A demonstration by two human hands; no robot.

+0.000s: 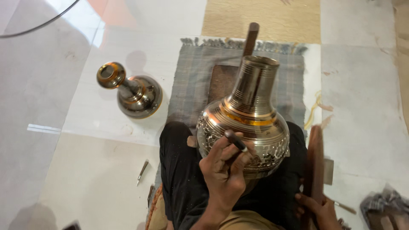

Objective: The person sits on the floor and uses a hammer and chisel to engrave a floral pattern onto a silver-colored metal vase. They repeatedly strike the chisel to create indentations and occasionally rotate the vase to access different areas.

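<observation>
I see my left hand [223,170] pinching a chisel [235,141] against the engraved brass vase [247,119]; right hand [319,208] grips a wooden mallet [314,162]. Left of the vase, another vase [132,91] stands on tiled floor [85,170].

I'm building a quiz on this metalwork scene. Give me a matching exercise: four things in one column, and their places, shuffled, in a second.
Things:
1. large metal vase
2. small metal vase
3. chisel
4. wooden mallet

Places:
A. in the right hand
B. standing on the pale floor, left of the mat
C. on the person's lap
D. in the left hand, tip against the engraved band

Pairs: 1-C, 2-B, 3-D, 4-A
</observation>
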